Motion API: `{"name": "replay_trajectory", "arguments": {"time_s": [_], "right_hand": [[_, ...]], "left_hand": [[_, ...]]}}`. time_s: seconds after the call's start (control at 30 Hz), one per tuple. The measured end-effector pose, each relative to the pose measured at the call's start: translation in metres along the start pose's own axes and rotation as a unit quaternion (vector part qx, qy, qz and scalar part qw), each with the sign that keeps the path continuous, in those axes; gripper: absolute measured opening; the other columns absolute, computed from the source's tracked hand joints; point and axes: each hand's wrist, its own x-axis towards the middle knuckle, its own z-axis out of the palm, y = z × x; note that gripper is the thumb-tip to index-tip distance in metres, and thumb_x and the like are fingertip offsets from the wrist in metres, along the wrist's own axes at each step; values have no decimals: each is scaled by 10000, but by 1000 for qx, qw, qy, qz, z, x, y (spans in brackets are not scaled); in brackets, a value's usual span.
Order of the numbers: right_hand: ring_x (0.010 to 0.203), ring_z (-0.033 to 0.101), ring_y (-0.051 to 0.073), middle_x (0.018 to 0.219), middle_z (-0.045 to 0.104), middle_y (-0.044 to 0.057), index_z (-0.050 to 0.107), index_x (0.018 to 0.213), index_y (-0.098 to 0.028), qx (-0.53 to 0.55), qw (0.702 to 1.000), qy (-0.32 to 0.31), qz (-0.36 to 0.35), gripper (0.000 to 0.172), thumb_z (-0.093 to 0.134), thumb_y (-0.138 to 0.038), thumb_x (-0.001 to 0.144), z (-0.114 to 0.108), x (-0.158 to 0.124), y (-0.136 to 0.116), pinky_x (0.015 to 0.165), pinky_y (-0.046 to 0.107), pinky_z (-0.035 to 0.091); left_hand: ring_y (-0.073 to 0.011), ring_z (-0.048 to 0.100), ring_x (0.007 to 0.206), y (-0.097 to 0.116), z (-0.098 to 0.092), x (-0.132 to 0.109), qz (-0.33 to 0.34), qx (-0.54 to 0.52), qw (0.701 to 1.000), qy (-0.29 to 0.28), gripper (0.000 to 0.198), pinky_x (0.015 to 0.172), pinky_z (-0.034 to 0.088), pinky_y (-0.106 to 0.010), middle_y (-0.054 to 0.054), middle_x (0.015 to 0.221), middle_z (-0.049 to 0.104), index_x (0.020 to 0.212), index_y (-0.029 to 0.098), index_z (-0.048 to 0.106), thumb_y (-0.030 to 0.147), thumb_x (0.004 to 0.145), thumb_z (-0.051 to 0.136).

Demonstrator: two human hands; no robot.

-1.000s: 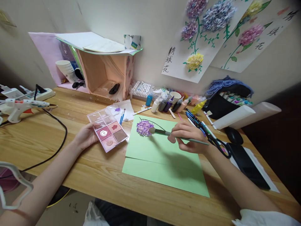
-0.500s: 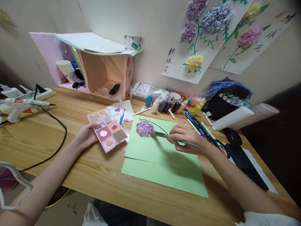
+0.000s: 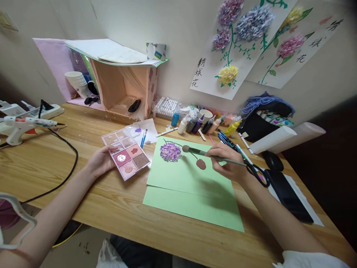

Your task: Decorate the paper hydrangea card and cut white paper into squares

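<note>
Between right hand (image 3: 228,160) and purple flower (image 3: 170,152): bristles (image 3: 185,148) of held brush (image 3: 198,152).

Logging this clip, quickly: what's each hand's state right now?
Left hand: holding the open palette by its edge.
Right hand: closed around the brush.

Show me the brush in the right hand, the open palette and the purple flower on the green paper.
Brush (image 3: 195,150): head view, on the dark band behind the bristles.
Open palette (image 3: 131,160): head view, where its four pans meet.
Purple flower (image 3: 170,152): head view, middle of its petals.
</note>
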Motion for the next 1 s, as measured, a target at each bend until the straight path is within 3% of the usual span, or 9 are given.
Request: {"name": "replay_trajectory", "arguments": {"time_s": [0.07, 0.23, 0.4, 0.53, 0.7, 0.9, 1.0], "right_hand": [[675, 542, 160, 749, 579, 27, 563, 884, -208, -12, 999, 22, 44, 175, 513, -82, 775, 2, -1, -2, 633, 295, 433], [672, 549, 160, 724, 588, 22, 557, 859, -199, -7, 996, -41, 83, 121, 473, -124, 814, 10, 1, -9, 632, 291, 437], [703, 565, 158, 783, 609, 29, 556, 857, -203, -20, 991, -19, 133, 115, 465, -143, 820, 13, 4, -12, 650, 281, 443], [638, 560, 147, 741, 617, 23, 556, 828, -198, -3, 988, -43, 148, 102, 464, -158, 819, 13, 5, -15, 578, 261, 434], [534, 529, 125, 654, 606, 2, 555, 825, -190, 7, 976, -13, 215, 102, 455, -172, 826, 11, 4, -16, 479, 237, 398], [601, 550, 136, 712, 605, 22, 573, 836, -188, 33, 988, -47, 143, 104, 473, -168, 819, 14, 7, -21, 526, 244, 426], [605, 547, 133, 722, 605, 22, 572, 866, -191, 35, 992, -27, 118, 106, 480, -162, 825, 14, 8, -24, 541, 248, 432]], "left_hand": [[-243, 636, 975, 0, 0, 0, -2, -1, 1000, -4, 540, 866, 494, -355, -126, 990, 698, 1323, 34, 372, 82, 786, 406], [-227, 661, 901, 1, 0, 0, -3, -1, 1000, 4, 546, 780, 533, -324, -119, 957, 707, 1341, 31, 340, 88, 801, 392], [-220, 653, 930, 0, -2, 1, 6, 3, 1000, -4, 547, 818, 525, -339, -126, 991, 698, 1338, 25, 341, 80, 797, 398], [-219, 650, 938, -1, -4, 2, 1, -2, 1000, -8, 530, 827, 521, -340, -121, 1007, 693, 1322, 35, 369, 95, 798, 409], [-220, 646, 947, -1, -4, 2, -1, -2, 1000, -10, 519, 843, 513, -347, -118, 1017, 690, 1312, 47, 386, 102, 797, 412], [-214, 665, 879, -1, -1, 2, -2, 2, 1000, 17, 506, 768, 540, -328, -115, 951, 705, 1292, 40, 407, 92, 789, 408], [-208, 664, 873, -1, -1, 2, 3, 8, 1000, 27, 512, 764, 542, -324, -112, 944, 706, 1289, 42, 410, 80, 778, 414]]}}
